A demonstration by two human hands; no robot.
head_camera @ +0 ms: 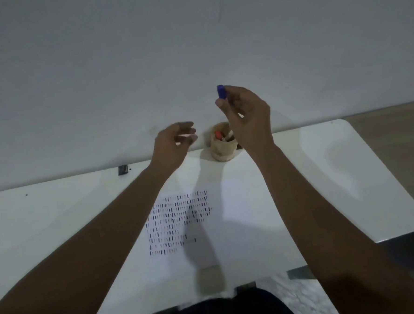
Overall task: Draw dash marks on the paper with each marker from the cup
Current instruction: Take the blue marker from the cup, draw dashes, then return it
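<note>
My right hand [244, 115] is raised above the cup, pinching a blue marker cap [221, 91] between thumb and fingers. To its left, my left hand [173, 144] curls around a pale marker body [184, 136], mostly hidden by the fingers. A tan cup [221, 147] stands at the table's far edge holding an orange-capped marker [218, 133] and others. The white paper [217, 224] lies in the middle of the table, carrying several rows of short dark and reddish dash marks [178, 221].
The white table [347, 172] butts against a pale wall. A small dark clip [123, 169] sits on its far left edge. The wooden floor shows at right, and my dark-clothed lap at the near edge.
</note>
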